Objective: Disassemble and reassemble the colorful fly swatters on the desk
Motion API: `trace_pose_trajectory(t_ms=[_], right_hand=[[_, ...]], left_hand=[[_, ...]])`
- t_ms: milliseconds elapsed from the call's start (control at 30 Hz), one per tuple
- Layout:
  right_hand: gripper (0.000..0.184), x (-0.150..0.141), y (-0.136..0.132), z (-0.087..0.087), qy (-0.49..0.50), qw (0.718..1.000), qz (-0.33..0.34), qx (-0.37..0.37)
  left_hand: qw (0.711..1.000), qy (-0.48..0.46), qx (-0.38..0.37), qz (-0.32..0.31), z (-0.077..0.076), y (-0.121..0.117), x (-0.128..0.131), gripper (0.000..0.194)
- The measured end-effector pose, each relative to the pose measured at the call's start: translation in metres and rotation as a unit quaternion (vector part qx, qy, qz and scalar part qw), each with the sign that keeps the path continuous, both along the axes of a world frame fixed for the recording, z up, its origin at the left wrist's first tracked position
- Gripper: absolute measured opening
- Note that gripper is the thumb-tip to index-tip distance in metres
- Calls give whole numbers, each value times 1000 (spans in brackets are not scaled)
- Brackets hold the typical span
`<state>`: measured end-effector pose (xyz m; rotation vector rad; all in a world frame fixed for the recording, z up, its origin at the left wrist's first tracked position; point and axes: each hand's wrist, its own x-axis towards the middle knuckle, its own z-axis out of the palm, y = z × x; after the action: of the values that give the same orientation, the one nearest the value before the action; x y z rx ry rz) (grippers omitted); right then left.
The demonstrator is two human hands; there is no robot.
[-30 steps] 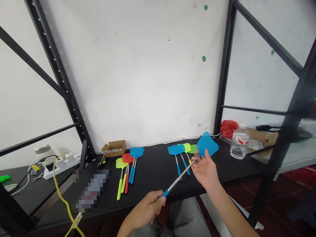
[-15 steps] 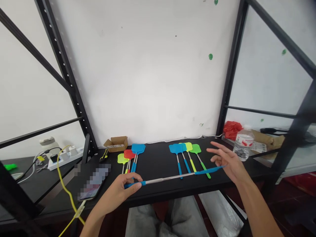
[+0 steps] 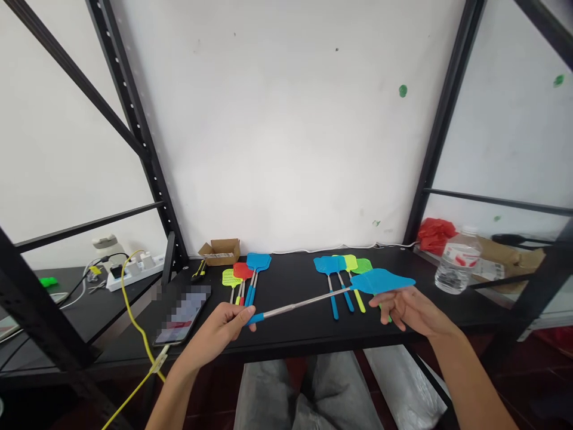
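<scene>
The left hand [image 3: 224, 331] is pinching the blue handle of the swatter [image 3: 322, 295], its rod stretching above the table [image 3: 286, 334]. The right hand [image 3: 409, 310] is hanging loose, fingers spread, just under the swatter's head.

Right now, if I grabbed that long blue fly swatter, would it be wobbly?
Probably a bit. The blue fly swatter has a thin, stretched-out metal rod, held only at its handle by the left hand, so its flat plastic head likely bounces. It seems light.
</scene>
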<state>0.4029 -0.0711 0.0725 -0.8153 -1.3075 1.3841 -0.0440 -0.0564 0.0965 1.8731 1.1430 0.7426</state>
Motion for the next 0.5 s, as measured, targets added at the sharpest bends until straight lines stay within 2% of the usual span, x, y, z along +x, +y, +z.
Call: trace_pose_trajectory(t_ms=[200,300,367,500], right_hand=[[77,0,-2,4,21,998,64,-18],[85,-3,0,0,24,997,72,-13],[79,-6,3,-5,23,998,62,-15],[55,-14,4,-13,19,999,43,-27]], left_hand=[[998,43,38,28,9,-3,-13,52],[996,53,65,29,12,-3,-21,45],[995,55,79,24,14,-3,-24,43],[995,41,89,36,20,-6,-25,38]])
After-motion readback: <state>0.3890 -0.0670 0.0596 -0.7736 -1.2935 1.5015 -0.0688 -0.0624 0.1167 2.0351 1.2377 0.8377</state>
